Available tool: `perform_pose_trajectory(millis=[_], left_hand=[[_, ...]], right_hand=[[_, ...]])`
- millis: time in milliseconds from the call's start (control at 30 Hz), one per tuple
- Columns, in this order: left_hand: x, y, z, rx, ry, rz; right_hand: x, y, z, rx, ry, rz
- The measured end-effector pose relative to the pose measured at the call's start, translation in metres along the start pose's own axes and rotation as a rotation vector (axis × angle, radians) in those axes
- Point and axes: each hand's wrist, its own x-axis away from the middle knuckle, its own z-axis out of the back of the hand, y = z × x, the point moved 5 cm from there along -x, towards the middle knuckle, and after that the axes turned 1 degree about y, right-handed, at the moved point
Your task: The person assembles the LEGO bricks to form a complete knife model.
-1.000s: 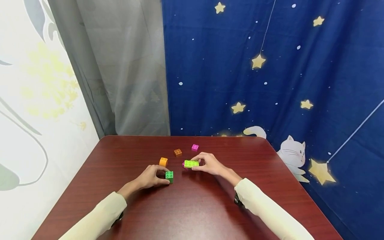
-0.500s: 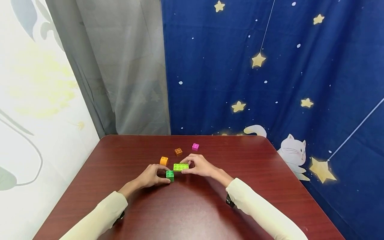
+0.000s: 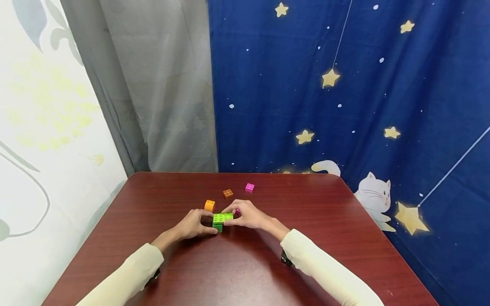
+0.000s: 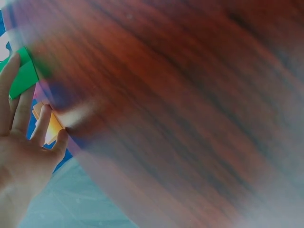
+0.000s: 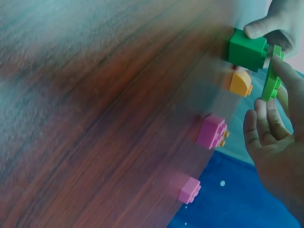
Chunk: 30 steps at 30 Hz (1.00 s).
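Just brought the lime brick over the green block, pinched in right hand, block gripped in left hand; probably just needs seating.

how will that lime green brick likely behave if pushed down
The lime green brick is probably stiff, looking straight where the right hand pinches it. It's likely light, being thin. Pushed on that hand's end, it might tip, since it overhangs the green block there.

Kinda love the dark blue curtain behind the wooden table: yellow stars, plus a white cat (pretty cute tbh) low down. Grey curtain hangs to its left.
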Motion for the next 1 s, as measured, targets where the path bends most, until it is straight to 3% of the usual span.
perform_pose_trajectory(millis=[300, 1000], left_hand=[[-0.001, 0.000, 0.001, -0.046, 0.022, 0.002], [-0.004, -0.002, 0.001, -0.024, 0.006, 0.030]], right_hand=[[-0.002, -0.008, -0.008, 0.008, 0.003, 0.048], [-0.009, -0.010, -0.013, 0.036, -0.013, 0.016]])
